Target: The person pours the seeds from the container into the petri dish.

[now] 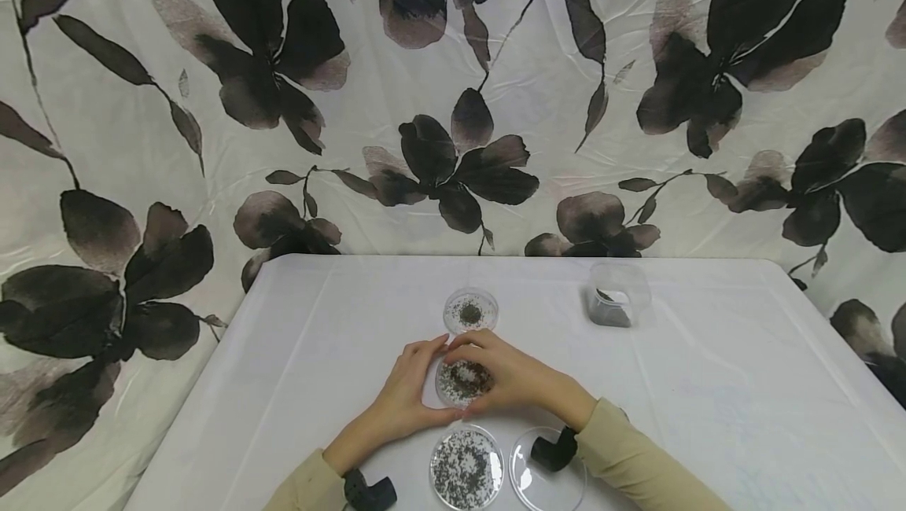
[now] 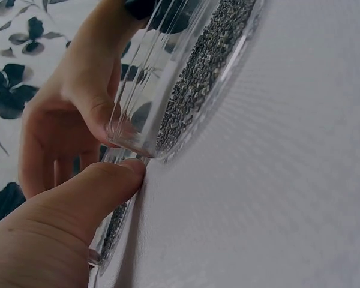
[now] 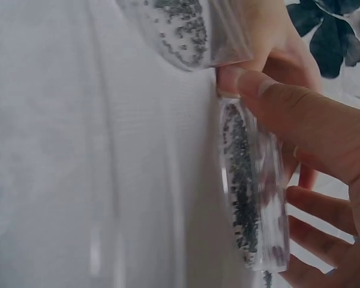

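A clear round petri dish [image 1: 453, 391] with dark granules scattered in it lies at the middle of a column of three dishes. My left hand [image 1: 406, 397] holds it from the left, thumb at its near edge. From the right, my right hand [image 1: 517, 377] grips the same dish, its fingers around the far rim and its thumb at the near side. In the right wrist view, the dish [image 3: 273, 210] sits between right thumb and fingers. Just nearer stands a larger petri dish [image 1: 467, 468] with a speckled layer of granules, seen close in the left wrist view.
A smaller petri dish [image 1: 470, 312] with a dark clump stands behind. An empty clear round lid or dish [image 1: 525, 479] lies at the near right, under the right wrist. A clear plastic tub [image 1: 610, 306] with dark material stands at the back right. White cloth covers the table [image 1: 708, 385].
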`<state>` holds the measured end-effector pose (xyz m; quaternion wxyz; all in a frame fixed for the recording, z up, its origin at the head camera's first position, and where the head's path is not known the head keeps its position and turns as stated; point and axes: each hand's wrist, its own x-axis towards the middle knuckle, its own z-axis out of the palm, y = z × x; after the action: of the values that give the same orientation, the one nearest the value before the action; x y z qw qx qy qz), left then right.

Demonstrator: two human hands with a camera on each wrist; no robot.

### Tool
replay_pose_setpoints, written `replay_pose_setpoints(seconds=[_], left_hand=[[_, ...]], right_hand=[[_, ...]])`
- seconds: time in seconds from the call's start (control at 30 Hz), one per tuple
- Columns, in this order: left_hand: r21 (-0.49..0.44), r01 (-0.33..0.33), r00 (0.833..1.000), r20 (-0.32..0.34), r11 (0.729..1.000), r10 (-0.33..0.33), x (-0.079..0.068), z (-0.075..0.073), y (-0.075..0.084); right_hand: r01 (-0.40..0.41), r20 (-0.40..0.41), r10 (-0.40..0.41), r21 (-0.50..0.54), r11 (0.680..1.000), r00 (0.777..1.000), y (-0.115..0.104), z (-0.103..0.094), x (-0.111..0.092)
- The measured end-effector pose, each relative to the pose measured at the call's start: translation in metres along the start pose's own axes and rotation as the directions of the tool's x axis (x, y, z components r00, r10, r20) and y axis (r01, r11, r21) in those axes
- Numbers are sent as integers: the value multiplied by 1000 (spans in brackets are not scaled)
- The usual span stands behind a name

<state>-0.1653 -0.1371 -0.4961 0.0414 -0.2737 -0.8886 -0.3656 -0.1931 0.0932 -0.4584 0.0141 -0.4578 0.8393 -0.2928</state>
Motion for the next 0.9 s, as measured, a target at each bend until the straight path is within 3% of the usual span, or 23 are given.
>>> replay_pose_setpoints(seconds=[0.13, 0.5, 0.67, 0.9], left_hand=[[-5, 4, 1000, 6, 1000, -4, 0, 0, 0], [-11, 22, 999, 30, 1000, -21, 1, -1, -1], [-49, 14, 994, 106, 999, -9, 2, -10, -2], [-60, 70, 972, 229, 996, -55, -5, -32, 3]], right_hand=[[-10, 7, 9, 34, 999, 1000, 0, 0, -2], [25, -15, -25, 0, 1000, 1000, 1, -1, -4], [1, -12, -1, -9, 1000, 1000, -1, -9, -5], [-11, -58, 13, 23, 1000, 998, -4, -26, -15]])
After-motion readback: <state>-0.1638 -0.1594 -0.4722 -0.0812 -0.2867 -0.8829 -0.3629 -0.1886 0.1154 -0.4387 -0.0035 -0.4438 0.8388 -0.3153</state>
